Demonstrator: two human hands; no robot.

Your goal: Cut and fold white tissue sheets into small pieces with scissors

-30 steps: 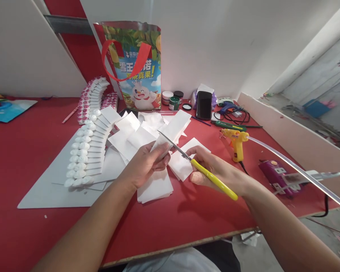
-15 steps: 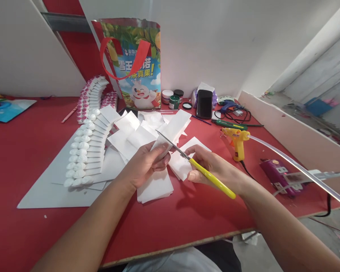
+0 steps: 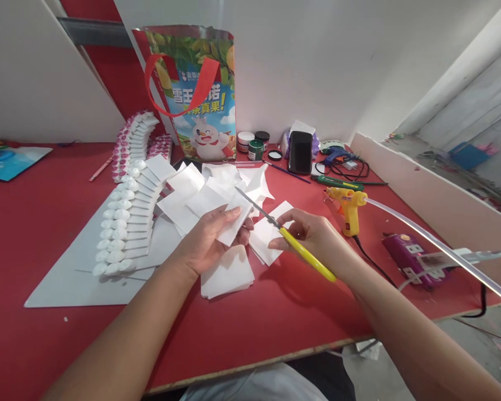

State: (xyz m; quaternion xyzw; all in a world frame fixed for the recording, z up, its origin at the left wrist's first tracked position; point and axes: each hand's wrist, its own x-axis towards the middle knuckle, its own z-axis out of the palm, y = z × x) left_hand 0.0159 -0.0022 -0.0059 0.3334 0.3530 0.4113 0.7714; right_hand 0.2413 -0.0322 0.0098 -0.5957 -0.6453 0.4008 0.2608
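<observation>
My left hand (image 3: 211, 236) pinches a small folded piece of white paper (image 3: 235, 223) between thumb and fingers. In my right hand (image 3: 307, 234) are scissors with yellow handles (image 3: 307, 255). Their blades (image 3: 256, 207) point up and left, close along the paper's upper edge; whether they touch it I cannot tell. Below my left hand lies a stack of cut white paper (image 3: 227, 273). More white paper pieces (image 3: 271, 239) rest behind the scissors, and a loose heap of white sheets (image 3: 183, 192) spreads beyond my left hand.
Curved rows of white-tipped pieces (image 3: 119, 223) stand on a white board (image 3: 62, 278) at left. A patterned bag (image 3: 204, 106) and paint jars (image 3: 256, 149) are at the back. A yellow glue gun (image 3: 348, 209) and purple box (image 3: 413, 259) lie at right.
The long paper strip beyond the blades is gone from my left hand, leaving a shorter piece there. My right hand and the scissors have shifted slightly left.
</observation>
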